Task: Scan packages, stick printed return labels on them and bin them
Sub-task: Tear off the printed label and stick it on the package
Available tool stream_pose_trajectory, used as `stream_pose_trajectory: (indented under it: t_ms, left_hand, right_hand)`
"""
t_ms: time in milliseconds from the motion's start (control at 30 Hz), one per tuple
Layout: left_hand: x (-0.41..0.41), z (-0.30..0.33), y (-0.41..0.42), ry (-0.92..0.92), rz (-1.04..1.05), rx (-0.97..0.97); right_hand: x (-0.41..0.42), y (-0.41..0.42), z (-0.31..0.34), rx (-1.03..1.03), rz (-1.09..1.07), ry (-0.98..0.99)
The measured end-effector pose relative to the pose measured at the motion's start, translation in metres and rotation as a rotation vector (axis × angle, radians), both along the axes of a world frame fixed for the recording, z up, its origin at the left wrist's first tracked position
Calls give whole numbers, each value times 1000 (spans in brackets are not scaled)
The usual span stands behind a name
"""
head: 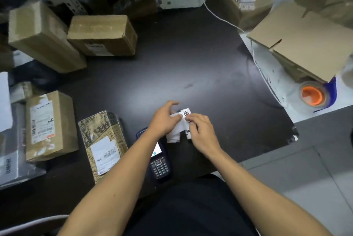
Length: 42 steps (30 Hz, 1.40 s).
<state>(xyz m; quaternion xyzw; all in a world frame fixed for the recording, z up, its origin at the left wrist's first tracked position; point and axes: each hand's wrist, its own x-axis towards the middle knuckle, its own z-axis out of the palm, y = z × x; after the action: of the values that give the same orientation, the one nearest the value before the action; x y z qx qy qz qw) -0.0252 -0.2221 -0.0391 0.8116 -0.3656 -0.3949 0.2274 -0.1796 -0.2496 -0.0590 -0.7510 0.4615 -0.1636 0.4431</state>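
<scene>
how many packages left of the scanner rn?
4 clear boxes left of the scanner: back-left box, next box, labelled box, patterned parcel nearest the scanner. Grey bags at the left edge may hide more.

We reach both bare forearms forward from the bottom of the view, and they converge so that our hands meet near the middle. Our left hand [164, 119] lies palm down with the wrist straight, its fingers curled and the thumb pressed against the white printed paper label strip [178, 125] that it pinches. Our right hand [202, 130] comes in from the right, wrist bent slightly inward, knuckles up, its fingertips [188, 118] curled down onto the same strip just beside the left thumb. The two hands are almost touching. Both arms are bare up to the elbow.
</scene>
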Motion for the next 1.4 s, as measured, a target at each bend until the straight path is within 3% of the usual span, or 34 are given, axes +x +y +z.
stream_pose_trajectory:
  t_ms: [133, 333, 500, 633, 933, 1033, 1167, 1333, 1400]
  left_hand:
    - [10, -3, 9, 135, -3, 12]
    - [4, -7, 5, 257, 28, -38]
    - [1, -4, 4, 312, 4, -89]
    - [-1, 0, 1, 306, -8, -109]
    - [2, -8, 3, 287, 28, -56]
    - [1, -3, 3, 256, 41, -75]
    - [0, 14, 0, 133, 239, -228]
    - [10, 48, 10, 315, 430, -317]
    - [19, 54, 20, 394, 505, -322]
  right_hand:
    - [3, -5, 2, 60, -60, -27]
    - [8, -20, -6, 86, 14, 114]
    - [3, -30, -7, 46, 19, 153]
    - [1, -34, -3, 148, -14, 91]
    - [-21, -55, 12, 210, -406, -21]
    - [-19, -57, 22, 93, -469, -126]
    - [2, -46, 28, -203, -238, -122]
    - [40, -28, 28, -780, 13, -38]
    - [52, -19, 30, -923, 94, -32]
